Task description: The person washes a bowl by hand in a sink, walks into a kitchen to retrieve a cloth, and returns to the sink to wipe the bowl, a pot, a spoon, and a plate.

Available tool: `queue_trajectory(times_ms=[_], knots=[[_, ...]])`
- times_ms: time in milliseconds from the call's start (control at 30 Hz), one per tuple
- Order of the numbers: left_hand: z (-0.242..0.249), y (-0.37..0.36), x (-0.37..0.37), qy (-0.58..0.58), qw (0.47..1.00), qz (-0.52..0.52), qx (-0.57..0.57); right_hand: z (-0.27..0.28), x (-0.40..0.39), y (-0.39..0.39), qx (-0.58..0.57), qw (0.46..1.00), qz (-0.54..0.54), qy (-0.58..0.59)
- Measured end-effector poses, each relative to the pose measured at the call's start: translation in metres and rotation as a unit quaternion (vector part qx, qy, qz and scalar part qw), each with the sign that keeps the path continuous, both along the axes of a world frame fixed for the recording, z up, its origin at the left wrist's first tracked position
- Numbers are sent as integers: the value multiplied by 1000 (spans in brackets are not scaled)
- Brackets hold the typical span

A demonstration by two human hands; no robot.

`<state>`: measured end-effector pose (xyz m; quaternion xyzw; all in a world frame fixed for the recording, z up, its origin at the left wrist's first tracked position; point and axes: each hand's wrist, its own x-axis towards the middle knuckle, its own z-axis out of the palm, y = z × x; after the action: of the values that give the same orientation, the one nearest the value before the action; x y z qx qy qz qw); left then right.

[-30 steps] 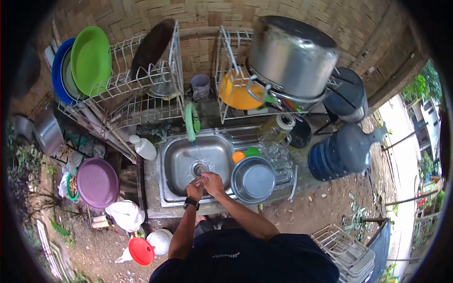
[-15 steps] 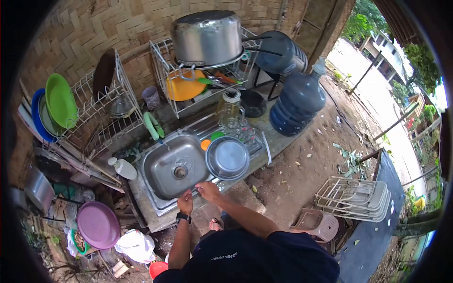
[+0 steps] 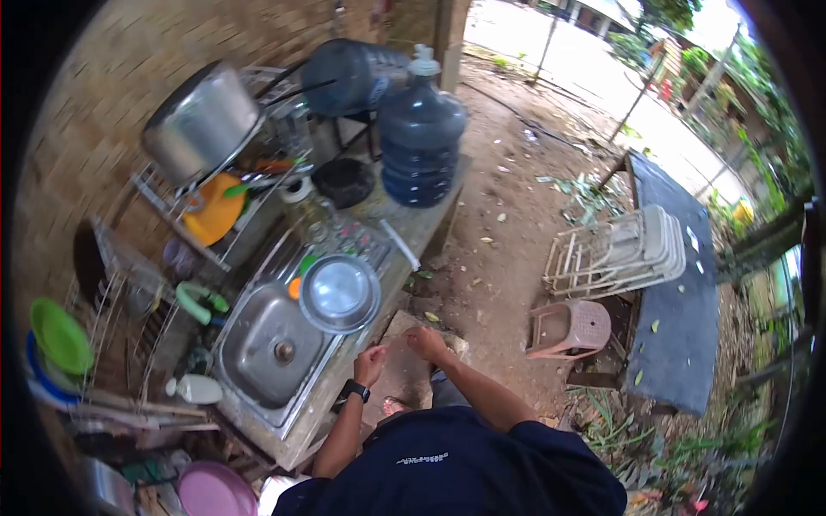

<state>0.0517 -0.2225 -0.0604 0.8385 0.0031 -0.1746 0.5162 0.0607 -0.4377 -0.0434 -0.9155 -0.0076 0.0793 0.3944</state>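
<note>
My left hand (image 3: 370,365), with a dark watch (image 3: 354,390) on the wrist, is held in front of my body beside the counter edge, its fingers curled in. A short way to its right is my right hand (image 3: 426,342), fingers also bent together. The two hands are apart, and whatever their fingertips may pinch is too small to make out. Nearest to them on the counter is a round metal basin (image 3: 341,292), resting at the right rim of the steel sink (image 3: 267,353). An orange round item (image 3: 295,287) lies beside the basin.
Behind the sink, a wire rack (image 3: 163,202) bears a large metal pot (image 3: 202,125). A big blue water jug (image 3: 422,129) stands at the counter's far end. On the right are a plastic stool (image 3: 581,327), stacked folding chairs (image 3: 624,249) and a dark-topped table (image 3: 680,335).
My view has turned to the right, so the sink and rack sit further left. My hands have moved from the sink's front edge to beside the counter, slightly further apart.
</note>
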Motion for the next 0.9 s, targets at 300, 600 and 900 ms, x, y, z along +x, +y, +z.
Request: queue_trajectory(times_ms=[300,600,900], knots=[[-7,-150,86,-19,989,-128,-65,-18,-12,-171,-35,962,-271,15],[-67,-248,183,-24,994,-108,8,-59,-5,-327,-35,927,-366,76],[-89,-340,251,51,997,-55,-32,-58,26,-431,5,889,-454,63]])
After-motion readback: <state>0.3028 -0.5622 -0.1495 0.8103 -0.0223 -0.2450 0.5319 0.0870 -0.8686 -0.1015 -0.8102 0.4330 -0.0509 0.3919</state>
